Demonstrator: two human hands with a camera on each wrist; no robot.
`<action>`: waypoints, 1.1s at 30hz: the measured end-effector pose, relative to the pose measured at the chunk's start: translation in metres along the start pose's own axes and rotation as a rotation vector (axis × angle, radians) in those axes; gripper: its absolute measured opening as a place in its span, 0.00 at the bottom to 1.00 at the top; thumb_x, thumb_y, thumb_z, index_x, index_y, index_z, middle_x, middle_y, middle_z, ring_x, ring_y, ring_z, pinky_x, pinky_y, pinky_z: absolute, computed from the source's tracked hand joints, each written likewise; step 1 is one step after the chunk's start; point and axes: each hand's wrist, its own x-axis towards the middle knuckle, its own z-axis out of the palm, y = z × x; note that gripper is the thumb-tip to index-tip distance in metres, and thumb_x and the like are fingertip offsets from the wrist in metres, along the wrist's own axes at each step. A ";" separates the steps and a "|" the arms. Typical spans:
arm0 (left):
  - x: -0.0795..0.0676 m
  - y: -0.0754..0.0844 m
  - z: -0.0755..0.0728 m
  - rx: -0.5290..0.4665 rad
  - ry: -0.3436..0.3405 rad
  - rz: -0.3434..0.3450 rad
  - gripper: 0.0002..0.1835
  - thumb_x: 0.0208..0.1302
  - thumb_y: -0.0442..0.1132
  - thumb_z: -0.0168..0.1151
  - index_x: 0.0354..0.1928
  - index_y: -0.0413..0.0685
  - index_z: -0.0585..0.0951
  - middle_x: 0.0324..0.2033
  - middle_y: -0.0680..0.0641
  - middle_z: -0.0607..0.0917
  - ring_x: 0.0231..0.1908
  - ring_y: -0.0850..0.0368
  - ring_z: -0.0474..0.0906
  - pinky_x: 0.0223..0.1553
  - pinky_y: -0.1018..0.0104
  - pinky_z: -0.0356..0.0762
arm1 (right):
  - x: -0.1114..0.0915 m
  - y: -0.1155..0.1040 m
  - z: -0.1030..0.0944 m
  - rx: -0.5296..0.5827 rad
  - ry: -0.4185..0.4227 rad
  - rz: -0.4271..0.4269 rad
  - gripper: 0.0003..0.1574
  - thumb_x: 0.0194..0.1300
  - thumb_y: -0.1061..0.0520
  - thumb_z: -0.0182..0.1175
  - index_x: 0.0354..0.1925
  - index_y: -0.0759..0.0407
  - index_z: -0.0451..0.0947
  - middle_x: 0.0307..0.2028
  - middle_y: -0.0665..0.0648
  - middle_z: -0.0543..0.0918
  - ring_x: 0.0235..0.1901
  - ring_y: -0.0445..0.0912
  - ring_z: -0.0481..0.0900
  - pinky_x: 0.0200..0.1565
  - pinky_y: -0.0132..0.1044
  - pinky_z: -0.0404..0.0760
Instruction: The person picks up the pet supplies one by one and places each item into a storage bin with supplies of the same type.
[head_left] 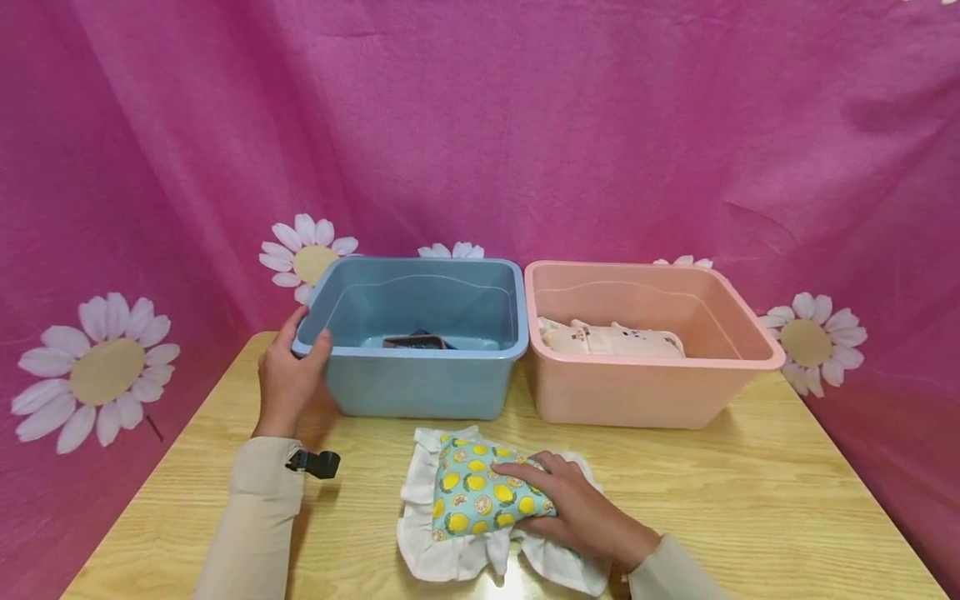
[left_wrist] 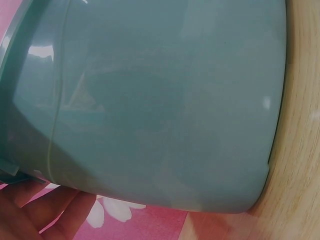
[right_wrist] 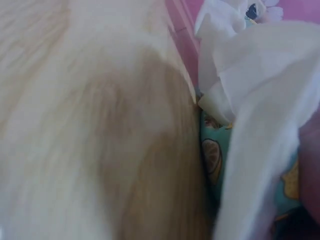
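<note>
A small cushion (head_left: 476, 492) with a lemon print on light blue cloth and a white ruffled edge lies at the table's front middle. My right hand (head_left: 573, 508) grips its right side, thumb and fingers pinching the cloth into a fold. In the right wrist view the white ruffle (right_wrist: 265, 95) covers much of the printed fabric. My left hand (head_left: 291, 373) holds the front left corner of a blue plastic bin (head_left: 420, 383), thumb at the front rim. Fingers (left_wrist: 55, 207) of that hand reach under the rim in the left wrist view.
To the right of the blue bin stands a pink bin (head_left: 630, 396) with a cream printed cloth item (head_left: 622, 342) inside. A dark, flat brown-edged object (head_left: 416, 342) lies in the blue bin. A pink flowered curtain (head_left: 480, 125) hangs behind the wooden table (head_left: 750, 500).
</note>
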 end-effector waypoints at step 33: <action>-0.004 0.006 0.000 -0.027 -0.021 -0.033 0.32 0.64 0.56 0.56 0.70 0.62 0.67 0.64 0.43 0.73 0.61 0.43 0.69 0.60 0.41 0.67 | -0.032 0.009 -0.099 -0.078 0.235 0.026 0.45 0.51 0.65 0.72 0.65 0.41 0.70 0.53 0.44 0.74 0.52 0.40 0.72 0.52 0.36 0.76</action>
